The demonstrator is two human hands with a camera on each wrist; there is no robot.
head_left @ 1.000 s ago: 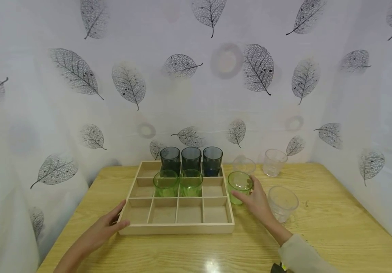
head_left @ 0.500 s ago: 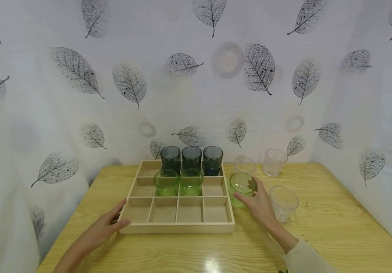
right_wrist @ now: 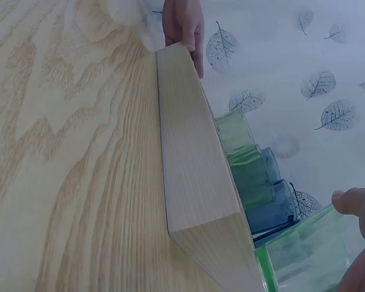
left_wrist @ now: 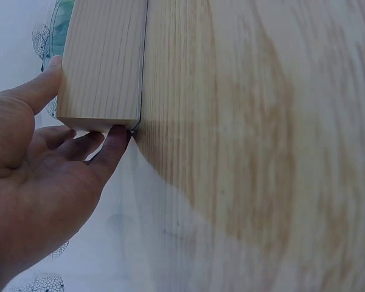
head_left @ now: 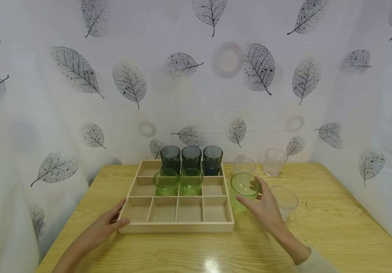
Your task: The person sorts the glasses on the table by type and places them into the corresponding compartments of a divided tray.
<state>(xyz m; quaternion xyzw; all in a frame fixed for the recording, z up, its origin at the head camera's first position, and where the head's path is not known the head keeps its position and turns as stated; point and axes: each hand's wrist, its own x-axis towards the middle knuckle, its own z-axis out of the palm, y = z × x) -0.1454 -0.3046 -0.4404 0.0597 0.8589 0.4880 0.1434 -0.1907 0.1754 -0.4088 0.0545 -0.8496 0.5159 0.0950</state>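
Observation:
In the head view my right hand point(head_left: 264, 206) holds a green glass point(head_left: 242, 191) by its sides, thumb at the near left and fingers at the far right. The glass stands upright just right of a wooden compartment box point(head_left: 178, 228). My left hand point(head_left: 102, 227) grips the box's near left corner; in the left wrist view the thumb lies at its upper edge and the fingers touch the end wall. Two more green glasses point(head_left: 166, 185) sit in the box's middle row. Three dark blue-grey glasses point(head_left: 191, 159) fill part of the back row.
Right of the box stand three clear glasses: one at the back right point(head_left: 275, 163), one behind the held glass point(head_left: 244, 163), and one point(head_left: 286, 201) partly hidden by my right hand. A leaf-patterned white curtain point(head_left: 182, 98) closes off the wooden table point(head_left: 335, 212).
The green glass and my right hand have shifted slightly right and toward me, a little farther from the box. My left hand and the box have stayed put.

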